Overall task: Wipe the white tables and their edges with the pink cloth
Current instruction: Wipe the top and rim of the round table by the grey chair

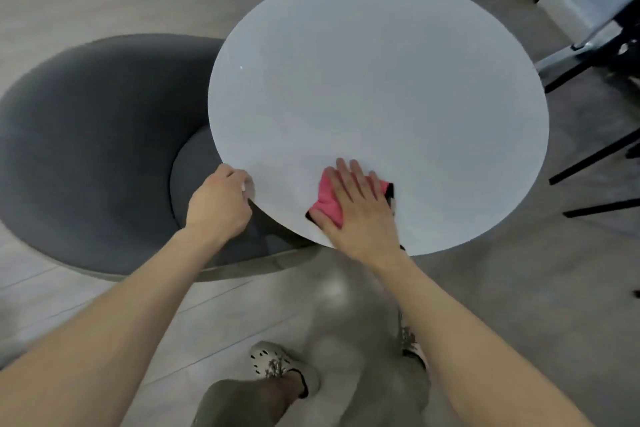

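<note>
Hands as we see them: right hand (356, 208) flat, grip released, on the pink cloth (327, 203) near the front edge of the white tabletop (381, 87); left hand (221, 199) grasping its rim.

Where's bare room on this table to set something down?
White table is bare from its far rim down to the hands. Crowded only at the near edge: right hand flat on the pink cloth, left hand gripping the near-left rim. Grey chair tucks under the left side.

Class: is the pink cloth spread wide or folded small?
Folded small: the cloth barely shows past the flat right hand pressing it on the table.
</note>
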The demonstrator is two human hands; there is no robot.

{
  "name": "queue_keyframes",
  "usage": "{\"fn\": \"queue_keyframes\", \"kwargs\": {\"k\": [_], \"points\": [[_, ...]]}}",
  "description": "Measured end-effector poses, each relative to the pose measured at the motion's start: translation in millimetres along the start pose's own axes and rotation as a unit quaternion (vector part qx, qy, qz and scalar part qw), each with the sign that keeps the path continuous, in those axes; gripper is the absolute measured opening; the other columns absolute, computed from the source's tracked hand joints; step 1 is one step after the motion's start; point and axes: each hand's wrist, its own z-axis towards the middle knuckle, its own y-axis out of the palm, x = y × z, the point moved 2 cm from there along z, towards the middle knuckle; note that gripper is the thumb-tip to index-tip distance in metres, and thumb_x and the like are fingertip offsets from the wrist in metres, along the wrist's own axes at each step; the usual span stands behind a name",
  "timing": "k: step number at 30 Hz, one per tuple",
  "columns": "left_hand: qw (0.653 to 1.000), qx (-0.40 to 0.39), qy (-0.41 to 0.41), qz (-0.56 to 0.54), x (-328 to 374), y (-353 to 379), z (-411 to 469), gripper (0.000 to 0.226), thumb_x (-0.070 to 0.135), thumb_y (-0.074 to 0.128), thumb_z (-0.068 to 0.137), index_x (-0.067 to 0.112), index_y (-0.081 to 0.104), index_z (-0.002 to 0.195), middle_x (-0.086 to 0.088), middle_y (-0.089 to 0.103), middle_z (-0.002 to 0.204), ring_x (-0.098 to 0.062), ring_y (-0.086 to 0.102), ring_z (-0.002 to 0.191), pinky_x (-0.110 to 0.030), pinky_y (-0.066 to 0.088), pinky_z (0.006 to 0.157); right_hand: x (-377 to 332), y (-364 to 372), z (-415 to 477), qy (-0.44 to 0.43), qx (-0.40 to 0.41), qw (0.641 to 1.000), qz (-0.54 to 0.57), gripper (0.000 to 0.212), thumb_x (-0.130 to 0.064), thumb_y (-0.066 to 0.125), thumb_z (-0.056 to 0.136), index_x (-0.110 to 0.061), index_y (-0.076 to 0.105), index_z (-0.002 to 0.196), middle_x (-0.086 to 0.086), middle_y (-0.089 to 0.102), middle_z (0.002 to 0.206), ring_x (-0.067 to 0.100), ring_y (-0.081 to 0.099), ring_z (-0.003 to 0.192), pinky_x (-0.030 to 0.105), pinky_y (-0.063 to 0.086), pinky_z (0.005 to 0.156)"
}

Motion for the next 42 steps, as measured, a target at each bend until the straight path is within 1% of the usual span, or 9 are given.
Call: {"fn": "queue_keyframes", "kwargs": {"k": [4,7,12,16,22,27,32,37,42], "points": [[0.999,-0.027,0.040,0.009,-7,-7,6,0.036,0.005,0.058,0.096,0.023,0.068,0.125,0.002,0.058,0.132,-0.027,0.065,0.102,-0.037,0.053,0.075,98,-25,-27,0.247,-0.025,0.969,-0.017,0.096,-0.082,0.011,0.103,-0.018,0.001,0.173,0.006,-0.004,0.182,0.024,-0.006,0.168,0.052,0.002,0.135],[0.997,-0.034,0.062,0.008,-19,-8,15,0.040,0.005,0.058,0.096,0.026,0.069,0.128,0.003,0.059,0.132,-0.028,0.066,0.102,-0.041,0.059,0.078,48,-19,1,0.334,0.015,0.942,-0.004,0.095,-0.074,0.012,0.103,-0.009,0.003,0.173,0.018,0.000,0.180,0.030,-0.005,0.167,0.056,0.002,0.134],[0.995,-0.030,0.100,-0.006,-35,-1,10,0.055,0.003,0.059,0.096,0.031,0.065,0.144,0.007,0.055,0.145,-0.025,0.063,0.121,-0.037,0.056,0.089,-114,19,77,0.031,-0.009,0.999,-0.009,0.082,-0.064,0.019,0.111,-0.010,0.014,0.172,0.013,0.007,0.181,0.029,0.002,0.168,0.051,0.004,0.135],[0.996,-0.026,0.087,-0.026,-32,2,5,0.060,-0.005,0.058,0.088,0.029,0.067,0.137,0.007,0.053,0.145,-0.026,0.060,0.121,-0.037,0.056,0.086,-65,7,32,-0.107,-0.037,0.993,-0.027,0.076,-0.064,0.029,0.113,-0.019,0.019,0.173,0.002,0.007,0.182,0.020,0.001,0.168,0.050,0.011,0.135],[0.995,-0.012,0.044,-0.088,-27,10,-8,0.037,0.020,0.064,0.102,0.023,0.062,0.139,0.006,0.046,0.157,-0.028,0.061,0.128,-0.046,0.058,0.098,38,-20,16,-0.075,-0.099,0.990,-0.066,0.080,-0.069,0.022,0.111,-0.023,0.003,0.174,-0.002,-0.008,0.182,0.014,-0.012,0.167,0.049,0.005,0.136],[0.977,0.003,-0.109,-0.184,-20,34,-29,0.085,0.037,0.076,0.095,0.024,0.031,0.167,0.002,0.034,0.168,-0.024,0.050,0.143,-0.049,0.054,0.109,-36,7,116,-0.133,-0.066,0.988,-0.050,0.083,-0.066,0.021,0.111,-0.013,0.009,0.173,0.007,0.000,0.182,0.022,-0.006,0.168,0.051,0.003,0.135],[0.932,0.039,-0.261,-0.249,-3,52,-54,0.078,0.000,0.054,0.092,0.023,0.039,0.165,-0.004,0.056,0.159,-0.029,0.056,0.142,-0.045,0.046,0.119,-15,3,70,-0.529,-0.124,0.839,-0.031,0.079,-0.063,0.031,0.113,-0.017,0.008,0.174,0.001,0.001,0.182,0.017,-0.007,0.168,0.049,0.006,0.135],[0.878,0.099,-0.365,-0.292,60,55,-85,0.059,0.009,0.059,0.103,0.020,0.047,0.160,-0.002,0.069,0.141,-0.024,0.065,0.118,-0.037,0.050,0.102,100,-27,74,-0.673,-0.193,0.714,-0.032,0.078,-0.062,0.037,0.113,-0.023,0.006,0.174,-0.004,-0.001,0.182,0.015,-0.006,0.167,0.049,0.007,0.136],[0.854,0.107,-0.377,-0.342,138,72,-106,0.058,0.021,0.073,0.101,0.023,0.050,0.154,0.013,0.064,0.123,-0.011,0.067,0.106,-0.026,0.049,0.088,50,-14,151,-0.524,-0.122,0.842,-0.030,0.078,-0.064,0.031,0.111,-0.017,0.018,0.173,0.001,0.009,0.181,0.020,0.003,0.168,0.052,0.012,0.134]]}}
